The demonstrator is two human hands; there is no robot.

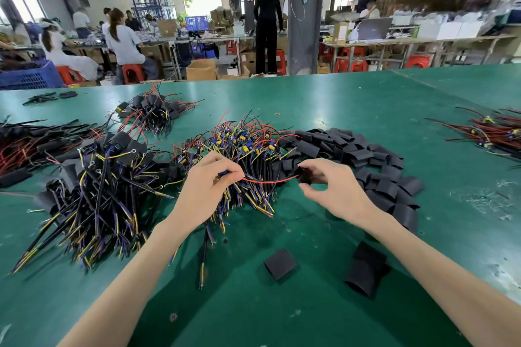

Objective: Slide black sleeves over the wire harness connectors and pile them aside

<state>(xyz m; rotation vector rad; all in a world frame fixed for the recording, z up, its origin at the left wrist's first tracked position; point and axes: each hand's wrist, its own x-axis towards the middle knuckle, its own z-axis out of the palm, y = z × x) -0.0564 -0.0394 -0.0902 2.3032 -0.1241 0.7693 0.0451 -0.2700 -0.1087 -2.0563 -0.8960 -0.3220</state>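
1. At the left of the green tabletop (338, 98) lies a heap of sleeved harnesses (93, 177). Black covers sit over their connector ends, and yellow and purple wire tails fan toward the near edge. A smaller heap (152, 113) sits farther back.
2. The left hand (208, 180) has its fingers curled, pinching one harness at a small blue part.
3. Just behind both hands is the middle heap of bare harnesses (242, 144), with blue and yellow connectors showing.
4. A red wire (267, 180) spans from the left hand across to the right.
5. The right hand (335, 186) pinches a black sleeve (303, 175) between thumb and fingertips, where the red wire ends.
6. A pile of loose sleeves (366, 160) curves along the right of the bare harnesses.
7. Nearer, a flat sleeve (280, 263) lies between the forearms, and a larger sleeve (365, 270) lies beside the right forearm.
8. A red-wired bundle (493, 132) rests at the far right.
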